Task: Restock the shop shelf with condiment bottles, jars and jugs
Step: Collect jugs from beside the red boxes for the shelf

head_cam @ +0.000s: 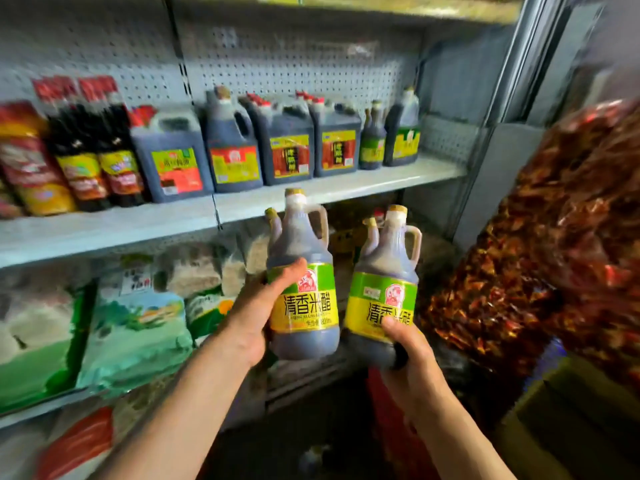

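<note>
Both arms raised toward shelf [346, 188]. Left hand [254, 313] grips left jug [304, 306]; right hand [412, 358] clamps right jug [381, 299] base.

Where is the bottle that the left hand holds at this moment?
In the head view the left hand grips the left vinegar bottle at centre frame, below the shelf edge, close beside the right vinegar bottle held by the right hand.

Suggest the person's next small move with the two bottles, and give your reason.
Probably lift both onto the shelf, at its right end. The left hand and right hand each hold a green-labelled bottle below it, and matching bottles stand there.
</note>
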The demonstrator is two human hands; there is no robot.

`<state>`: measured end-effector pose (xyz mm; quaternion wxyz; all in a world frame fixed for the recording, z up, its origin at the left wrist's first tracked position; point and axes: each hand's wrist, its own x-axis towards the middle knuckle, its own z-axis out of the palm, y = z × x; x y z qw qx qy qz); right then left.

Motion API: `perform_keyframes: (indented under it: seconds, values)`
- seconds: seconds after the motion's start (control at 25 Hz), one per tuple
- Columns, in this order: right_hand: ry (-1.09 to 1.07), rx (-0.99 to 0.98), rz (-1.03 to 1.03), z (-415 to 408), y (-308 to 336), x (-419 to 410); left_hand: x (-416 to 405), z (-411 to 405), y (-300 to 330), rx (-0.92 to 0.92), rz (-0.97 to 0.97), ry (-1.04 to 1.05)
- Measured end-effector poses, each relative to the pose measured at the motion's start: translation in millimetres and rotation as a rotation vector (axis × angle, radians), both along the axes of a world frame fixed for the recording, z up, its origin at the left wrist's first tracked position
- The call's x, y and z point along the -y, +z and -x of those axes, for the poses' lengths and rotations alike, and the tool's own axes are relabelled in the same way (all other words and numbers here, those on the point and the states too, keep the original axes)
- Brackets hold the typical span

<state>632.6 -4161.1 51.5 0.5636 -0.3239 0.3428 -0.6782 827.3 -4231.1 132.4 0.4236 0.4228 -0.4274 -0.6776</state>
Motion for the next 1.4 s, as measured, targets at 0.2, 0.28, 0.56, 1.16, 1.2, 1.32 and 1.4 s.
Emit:
perform_keyframes:
  seconds: [0.2, 0.28, 0.56, 1.16, 1.2, 1.32, 1.4]
  values:
    - [0.027, -0.041, 0.147, 16.1, 43.4, 70.3, 57.9, 15.2, 45.4, -0.035, 0.061, -0.007]
    - [0.017, -0.051, 0.176, 21.1, 49.6, 108.9, 95.3, 22.3, 50.7, -0.047, 0.076, -0.007]
    - [-0.149, 0.007, 0.152, 49.4, 68.7, 266.4, 255.9, 44.0, 65.0, -0.117, 0.161, -0.035]
    - [-0.177, -0.399, 0.057, 247.4, 81.1, 500.6, 405.5, 160.9, 56.1, -0.214, 0.212, 0.058]
    - [-0.143, -0.412, 0.054, 257.1, 76.3, 511.5, 413.0, 170.0, 55.1, -0.221, 0.203, 0.064]
    - [-0.018, -0.462, 0.048, 287.2, 61.7, 543.1, 432.8, 200.6, 48.9, -0.211, 0.174, 0.108]
    - [0.058, -0.503, 0.063, 301.8, 56.5, 559.0, 440.9, 215.9, 45.6, -0.212, 0.166, 0.152]
